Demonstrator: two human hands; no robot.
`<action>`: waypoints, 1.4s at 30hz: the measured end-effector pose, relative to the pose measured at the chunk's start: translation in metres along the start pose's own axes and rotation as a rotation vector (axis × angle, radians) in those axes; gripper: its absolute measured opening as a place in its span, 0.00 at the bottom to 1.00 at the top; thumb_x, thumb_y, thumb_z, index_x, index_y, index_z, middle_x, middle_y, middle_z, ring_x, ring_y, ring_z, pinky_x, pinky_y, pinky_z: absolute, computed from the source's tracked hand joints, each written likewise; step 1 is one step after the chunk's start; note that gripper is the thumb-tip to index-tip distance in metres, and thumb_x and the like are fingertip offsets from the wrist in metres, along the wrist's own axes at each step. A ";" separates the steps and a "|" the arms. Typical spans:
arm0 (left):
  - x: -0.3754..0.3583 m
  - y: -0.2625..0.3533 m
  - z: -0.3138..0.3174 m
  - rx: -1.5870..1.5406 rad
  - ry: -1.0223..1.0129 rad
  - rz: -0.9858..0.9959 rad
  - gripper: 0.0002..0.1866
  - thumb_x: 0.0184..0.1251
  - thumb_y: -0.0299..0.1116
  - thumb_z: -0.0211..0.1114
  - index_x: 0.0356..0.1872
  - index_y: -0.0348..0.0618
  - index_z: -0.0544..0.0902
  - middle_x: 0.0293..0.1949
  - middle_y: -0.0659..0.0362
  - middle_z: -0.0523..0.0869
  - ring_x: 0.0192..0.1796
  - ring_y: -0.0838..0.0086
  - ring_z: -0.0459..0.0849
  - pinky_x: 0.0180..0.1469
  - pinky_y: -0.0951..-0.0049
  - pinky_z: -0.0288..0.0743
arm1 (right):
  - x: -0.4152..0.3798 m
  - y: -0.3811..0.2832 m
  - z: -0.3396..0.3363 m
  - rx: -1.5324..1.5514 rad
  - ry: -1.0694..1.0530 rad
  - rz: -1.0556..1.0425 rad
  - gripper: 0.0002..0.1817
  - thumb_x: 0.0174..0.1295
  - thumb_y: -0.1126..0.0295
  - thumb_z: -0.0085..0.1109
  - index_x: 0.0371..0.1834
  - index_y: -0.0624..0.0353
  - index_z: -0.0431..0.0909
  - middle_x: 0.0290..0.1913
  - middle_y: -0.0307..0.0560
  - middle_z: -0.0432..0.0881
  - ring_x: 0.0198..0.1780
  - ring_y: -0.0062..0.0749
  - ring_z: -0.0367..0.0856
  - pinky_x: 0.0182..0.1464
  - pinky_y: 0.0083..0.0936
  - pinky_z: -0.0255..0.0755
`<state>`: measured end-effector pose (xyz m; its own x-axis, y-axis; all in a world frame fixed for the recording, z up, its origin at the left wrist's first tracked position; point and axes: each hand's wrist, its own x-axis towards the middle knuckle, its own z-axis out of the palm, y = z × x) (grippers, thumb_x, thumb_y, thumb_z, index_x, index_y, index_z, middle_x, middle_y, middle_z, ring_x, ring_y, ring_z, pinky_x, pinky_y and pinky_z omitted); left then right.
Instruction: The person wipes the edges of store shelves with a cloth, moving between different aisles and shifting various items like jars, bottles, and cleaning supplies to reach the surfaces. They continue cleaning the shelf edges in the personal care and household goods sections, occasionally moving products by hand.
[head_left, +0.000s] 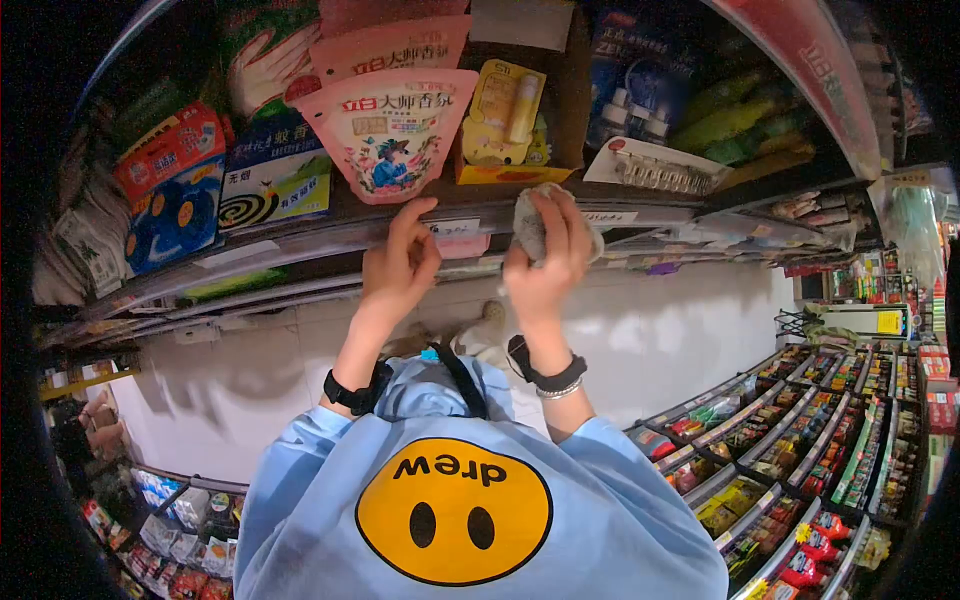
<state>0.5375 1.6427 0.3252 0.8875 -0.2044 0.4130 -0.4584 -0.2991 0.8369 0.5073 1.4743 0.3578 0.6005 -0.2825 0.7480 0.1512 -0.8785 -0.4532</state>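
Note:
My right hand (548, 250) grips a crumpled grey-white cloth (530, 225) against the front edge of the shelf (670, 212), right of a price label. My left hand (400, 262) is at the same edge, below a pink bag (395, 130); its fingers are loosely bent and apart, and nothing shows in them. Between the hands a price label (458, 228) sits on the edge. Just behind the cloth stands a yellow display box (510, 174) with a yellow carded item (505, 112).
Mosquito coil packs (275, 190) and a blue-and-red pack (175, 225) stand on the shelf at left. A card of metal hooks (655, 170) lies at right. Racks of packaged goods (800, 430) fill the lower right, and more goods (185, 545) the lower left.

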 end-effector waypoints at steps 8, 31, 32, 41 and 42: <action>0.002 0.002 -0.005 0.043 -0.047 -0.009 0.27 0.57 0.24 0.57 0.60 0.51 0.65 0.25 0.61 0.80 0.23 0.74 0.81 0.27 0.75 0.73 | 0.022 0.059 -0.026 -0.139 0.030 -0.069 0.28 0.34 0.76 0.53 0.47 0.55 0.77 0.50 0.48 0.77 0.51 0.52 0.72 0.53 0.39 0.68; -0.002 0.017 0.008 0.053 -0.020 -0.063 0.31 0.57 0.25 0.59 0.62 0.48 0.58 0.28 0.56 0.78 0.25 0.63 0.81 0.26 0.67 0.73 | 0.012 -0.063 0.008 -0.025 -0.290 0.085 0.25 0.34 0.76 0.55 0.44 0.56 0.76 0.47 0.53 0.75 0.47 0.51 0.74 0.49 0.38 0.69; -0.003 0.018 0.008 0.077 -0.002 -0.041 0.32 0.57 0.25 0.59 0.64 0.48 0.57 0.28 0.56 0.78 0.25 0.63 0.81 0.27 0.66 0.73 | 0.014 -0.062 0.008 0.000 -0.292 0.080 0.25 0.34 0.77 0.55 0.43 0.56 0.76 0.46 0.51 0.76 0.47 0.51 0.74 0.48 0.38 0.70; -0.007 0.031 -0.012 -0.090 0.053 -0.186 0.29 0.57 0.23 0.57 0.63 0.48 0.65 0.25 0.56 0.80 0.25 0.72 0.80 0.29 0.73 0.73 | 0.017 -0.043 0.008 0.103 -0.310 -0.014 0.25 0.35 0.74 0.58 0.44 0.53 0.76 0.42 0.49 0.76 0.44 0.49 0.75 0.45 0.38 0.71; -0.009 0.030 -0.017 -0.124 0.081 -0.189 0.28 0.58 0.23 0.57 0.62 0.48 0.67 0.24 0.56 0.80 0.25 0.74 0.80 0.30 0.74 0.73 | 0.017 -0.045 0.007 0.109 -0.296 0.007 0.25 0.33 0.78 0.54 0.42 0.55 0.77 0.43 0.49 0.77 0.46 0.49 0.76 0.48 0.37 0.71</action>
<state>0.5166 1.6520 0.3525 0.9602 -0.0791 0.2679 -0.2787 -0.2071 0.9378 0.5164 1.5119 0.3870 0.8022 -0.1499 0.5780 0.2200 -0.8257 -0.5194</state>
